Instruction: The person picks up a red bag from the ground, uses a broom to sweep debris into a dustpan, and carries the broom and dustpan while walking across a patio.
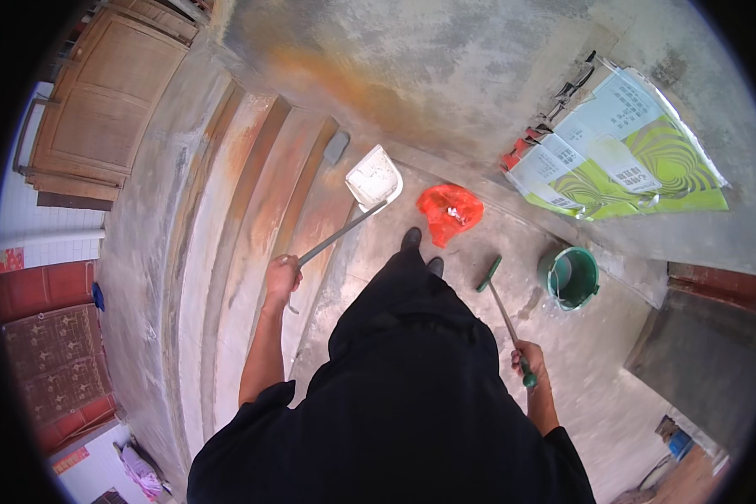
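Note:
My left hand [282,277] is closed around the grey handle of a long-handled dustpan. Its white pan [373,176] is held out beyond my feet, by the lowest step; I cannot tell whether it touches the floor. In my right hand [529,358] is the pole of a green-headed broom [491,273], gripped near its green end knob. The broom's narrow head is at floor level between my shoes and a green bucket [573,278]. A crumpled red plastic bag [450,213] lies just past my shoes, with something small and whitish on it.
Concrete steps [258,183] rise on the left, with a grey block [336,147] on one end. A wooden cabinet [107,101] stands above them. Against the far wall leans a green-and-white printed sheet [617,151] bearing writing. A dark slab [699,353] is at right.

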A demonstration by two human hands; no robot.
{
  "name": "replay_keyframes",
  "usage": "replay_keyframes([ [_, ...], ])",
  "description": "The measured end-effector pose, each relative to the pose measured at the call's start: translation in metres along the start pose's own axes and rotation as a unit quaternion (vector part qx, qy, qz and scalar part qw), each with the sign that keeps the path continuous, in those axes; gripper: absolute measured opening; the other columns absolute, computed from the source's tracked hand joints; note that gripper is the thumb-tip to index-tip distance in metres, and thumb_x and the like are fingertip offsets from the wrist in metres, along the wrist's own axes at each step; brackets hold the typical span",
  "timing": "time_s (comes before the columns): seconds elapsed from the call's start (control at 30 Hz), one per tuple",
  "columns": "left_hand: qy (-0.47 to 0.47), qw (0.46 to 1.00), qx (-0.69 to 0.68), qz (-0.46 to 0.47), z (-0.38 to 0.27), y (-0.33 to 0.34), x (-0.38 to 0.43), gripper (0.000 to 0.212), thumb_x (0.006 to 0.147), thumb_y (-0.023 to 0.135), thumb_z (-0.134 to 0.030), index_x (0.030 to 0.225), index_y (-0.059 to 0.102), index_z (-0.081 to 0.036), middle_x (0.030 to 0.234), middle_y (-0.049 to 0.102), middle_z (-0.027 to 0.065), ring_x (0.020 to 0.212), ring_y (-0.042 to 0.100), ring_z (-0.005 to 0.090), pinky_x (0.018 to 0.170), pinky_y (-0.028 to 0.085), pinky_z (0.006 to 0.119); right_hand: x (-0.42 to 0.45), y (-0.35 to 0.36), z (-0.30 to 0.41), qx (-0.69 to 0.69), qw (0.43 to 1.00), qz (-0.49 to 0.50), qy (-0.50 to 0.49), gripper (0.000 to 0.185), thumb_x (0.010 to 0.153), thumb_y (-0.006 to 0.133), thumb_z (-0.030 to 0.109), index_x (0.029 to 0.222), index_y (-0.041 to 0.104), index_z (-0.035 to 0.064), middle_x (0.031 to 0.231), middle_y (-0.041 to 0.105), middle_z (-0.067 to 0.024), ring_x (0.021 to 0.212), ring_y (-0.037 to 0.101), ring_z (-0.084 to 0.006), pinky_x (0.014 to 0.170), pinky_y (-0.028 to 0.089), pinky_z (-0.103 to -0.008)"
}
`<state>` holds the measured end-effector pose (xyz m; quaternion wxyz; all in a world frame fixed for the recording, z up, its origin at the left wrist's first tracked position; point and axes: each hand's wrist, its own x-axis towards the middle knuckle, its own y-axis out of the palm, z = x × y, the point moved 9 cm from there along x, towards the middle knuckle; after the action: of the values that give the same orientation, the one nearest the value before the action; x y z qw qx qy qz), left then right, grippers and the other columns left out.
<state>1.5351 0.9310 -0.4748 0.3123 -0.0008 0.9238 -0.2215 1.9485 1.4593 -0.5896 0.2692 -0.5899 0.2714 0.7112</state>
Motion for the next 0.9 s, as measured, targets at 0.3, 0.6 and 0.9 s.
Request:
replay_keyframes([
  [0.3, 0.018, 0.976, 0.212, -0.035, -0.010, -0.054, -0.042, 0.030, 0.089, 0.050, -0.025, 0.075, 0.060, 0.000, 0.058, 0.061, 0.0140, 0.051, 0.059, 0.0239, 0.057, 0.048, 0.038, -0.020, 0.037, 0.026, -0.125, 0.992, -0.010, 0.018, 0.015, 0.087, 0.052, 0.017, 0.076, 0.047, 0.0085, 0.059, 0.049, -0.0036, 0.041, 0.046, -0.0123, 0.033, 0.038, -0.0267],
  [0.6, 0.025, 0.969, 0.240, -0.041, 0.059, -0.140, -0.062, 0.029, 0.088, 0.053, -0.026, 0.085, 0.065, 0.000, 0.073, 0.064, 0.0235, 0.073, 0.063, 0.0400, 0.071, 0.048, 0.046, -0.114, 0.140, 0.040, -0.265, 0.959, -0.072, -0.073, 0.009, 0.084, 0.051, 0.012, 0.076, 0.051, 0.0063, 0.060, 0.050, -0.0046, 0.041, 0.047, -0.0128, 0.034, 0.039, -0.0287],
  [0.9, 0.021, 0.970, 0.242, -0.029, 0.109, -0.199, -0.056, 0.027, 0.088, 0.054, -0.026, 0.085, 0.065, -0.001, 0.079, 0.063, 0.0252, 0.078, 0.062, 0.0415, 0.073, 0.048, 0.047, -0.160, 0.239, 0.044, -0.338, 0.921, -0.106, -0.165, 0.019, 0.082, 0.050, 0.012, 0.096, 0.060, 0.0037, 0.059, 0.050, -0.0042, 0.040, 0.047, -0.0135, 0.033, 0.038, -0.0292],
])
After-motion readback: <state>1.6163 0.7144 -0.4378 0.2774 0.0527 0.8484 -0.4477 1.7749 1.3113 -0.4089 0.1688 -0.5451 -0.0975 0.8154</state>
